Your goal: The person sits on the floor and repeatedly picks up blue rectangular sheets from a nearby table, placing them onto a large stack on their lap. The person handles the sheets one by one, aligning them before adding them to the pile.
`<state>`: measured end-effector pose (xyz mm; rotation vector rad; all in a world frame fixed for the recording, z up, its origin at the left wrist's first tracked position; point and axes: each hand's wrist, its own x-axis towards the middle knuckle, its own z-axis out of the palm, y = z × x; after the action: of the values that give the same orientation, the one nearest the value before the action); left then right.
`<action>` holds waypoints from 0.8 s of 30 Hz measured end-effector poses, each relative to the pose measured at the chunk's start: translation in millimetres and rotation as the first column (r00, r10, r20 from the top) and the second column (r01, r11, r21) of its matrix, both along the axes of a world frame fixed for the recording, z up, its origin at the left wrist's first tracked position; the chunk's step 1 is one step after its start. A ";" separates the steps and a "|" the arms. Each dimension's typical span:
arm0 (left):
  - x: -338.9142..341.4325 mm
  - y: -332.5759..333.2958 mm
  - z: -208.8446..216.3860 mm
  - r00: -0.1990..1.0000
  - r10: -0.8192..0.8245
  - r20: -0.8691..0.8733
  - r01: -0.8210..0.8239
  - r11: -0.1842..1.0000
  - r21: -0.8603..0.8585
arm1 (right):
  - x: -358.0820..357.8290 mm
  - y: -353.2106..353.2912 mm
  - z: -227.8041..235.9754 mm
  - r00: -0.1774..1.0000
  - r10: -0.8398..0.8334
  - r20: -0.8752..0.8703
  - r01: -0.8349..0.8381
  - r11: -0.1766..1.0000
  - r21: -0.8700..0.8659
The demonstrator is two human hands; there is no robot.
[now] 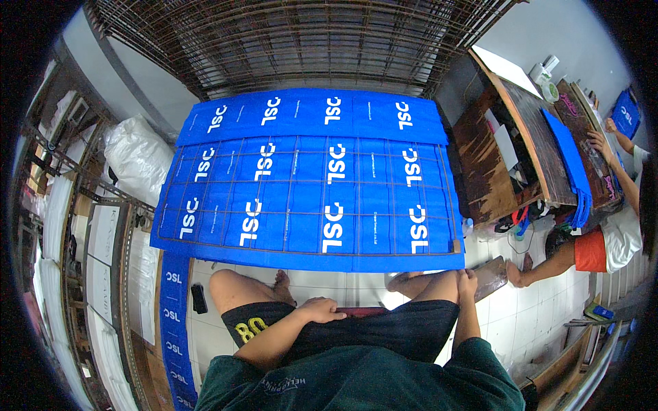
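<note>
In front of me lies a wide sheet of bright blue fabric (312, 225) printed with rows of white lettering. A thin wire rack (301, 181) rests over its middle and near part, and the fabric's far strip extends beyond the rack. My left hand (320, 309) lies on the black shorts (363, 335) over my lap, its fingers loosely extended and holding nothing. At my right knee, just below the fabric's near right corner, my right hand (467, 282) rests with curled fingers; nothing shows in it.
Stacked wire racks (295, 41) rise behind the fabric. A long blue printed strip (175, 329) and a phone (199, 299) lie at left, near shelving (103, 267) and a white plastic bag (139, 157). To the right, a co-worker's hand (602, 145) is over a wooden bench (582, 130).
</note>
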<state>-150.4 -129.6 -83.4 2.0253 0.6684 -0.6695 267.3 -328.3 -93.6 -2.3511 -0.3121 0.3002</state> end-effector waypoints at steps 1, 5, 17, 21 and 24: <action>0.2 -0.5 3.6 1.000 -0.006 0.003 0.006 1.000 0.001 | -3.1 0.8 2.4 1.000 -0.003 0.007 0.003 1.000 0.005; 1.8 0.4 12.7 1.000 0.009 0.012 -0.009 1.000 -0.017 | 2.9 -2.7 -1.6 1.000 0.030 0.008 -0.030 0.999 -0.010; -0.3 -0.4 3.7 0.999 0.001 0.048 0.000 1.000 -0.008 | 2.8 -4.3 -0.6 0.999 0.003 -0.040 -0.004 1.000 -0.022; 0.3 0.1 14.8 0.999 0.039 -0.006 -0.039 0.999 -0.018 | -4.1 5.1 8.3 0.998 0.005 -0.057 -0.005 1.000 0.004; 2.5 0.1 25.8 0.999 0.045 -0.017 -0.046 0.998 -0.036 | -3.9 3.1 3.3 0.999 -0.014 -0.052 0.014 1.000 -0.003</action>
<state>-147.9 -129.5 -57.7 1.9673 0.7047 -0.6668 263.5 -325.3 -90.3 -2.3432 -0.2700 0.3541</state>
